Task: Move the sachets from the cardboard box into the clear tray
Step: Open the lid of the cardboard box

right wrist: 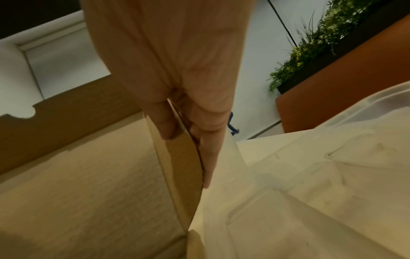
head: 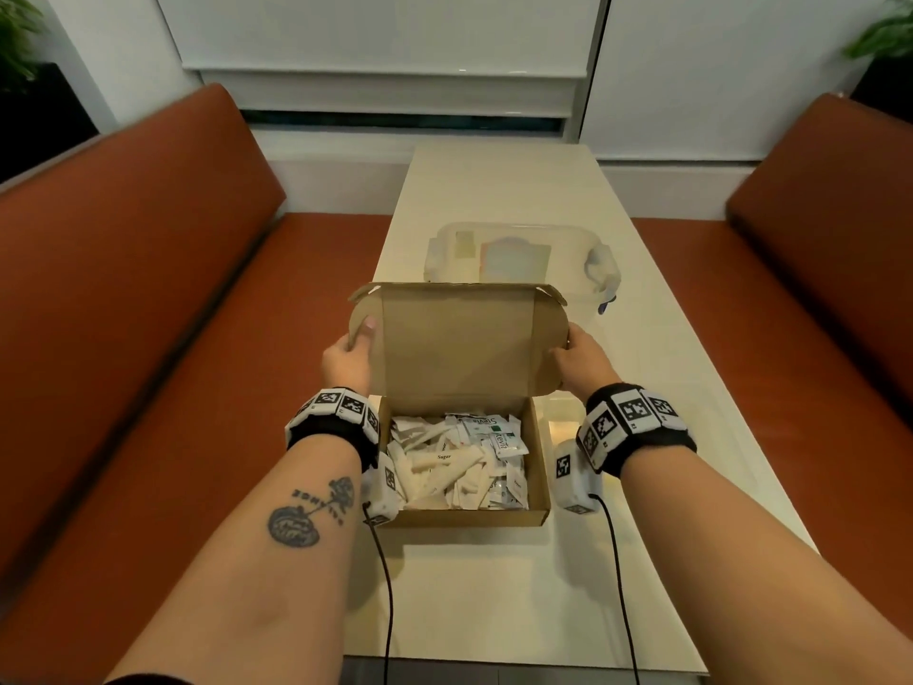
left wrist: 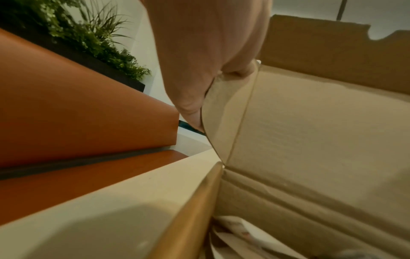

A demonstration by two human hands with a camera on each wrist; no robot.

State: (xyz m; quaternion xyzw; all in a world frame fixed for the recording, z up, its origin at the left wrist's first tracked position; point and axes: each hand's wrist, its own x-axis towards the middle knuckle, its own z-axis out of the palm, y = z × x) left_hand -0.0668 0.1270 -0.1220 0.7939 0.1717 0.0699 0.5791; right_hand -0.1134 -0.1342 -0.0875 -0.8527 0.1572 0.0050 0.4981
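Observation:
A brown cardboard box [head: 538,501] sits on the table near me, its lid [head: 457,338] raised upright. Several white sachets [head: 459,462] fill it, some marked Sugar and Stevia. My left hand [head: 348,355] pinches the lid's left side flap [left wrist: 224,112], thumb on the inside. My right hand [head: 583,358] pinches the right side flap [right wrist: 179,157] between thumb and fingers. The clear tray [head: 514,254] stands just behind the lid, partly hidden by it, and shows at the right of the right wrist view as the tray [right wrist: 332,175].
The cream table [head: 494,610] runs away from me between two orange benches, one on the left [head: 148,338] and one on the right [head: 815,313]. Plants [left wrist: 88,38] stand behind the benches. Cables hang from both wrist cameras over the table's near edge.

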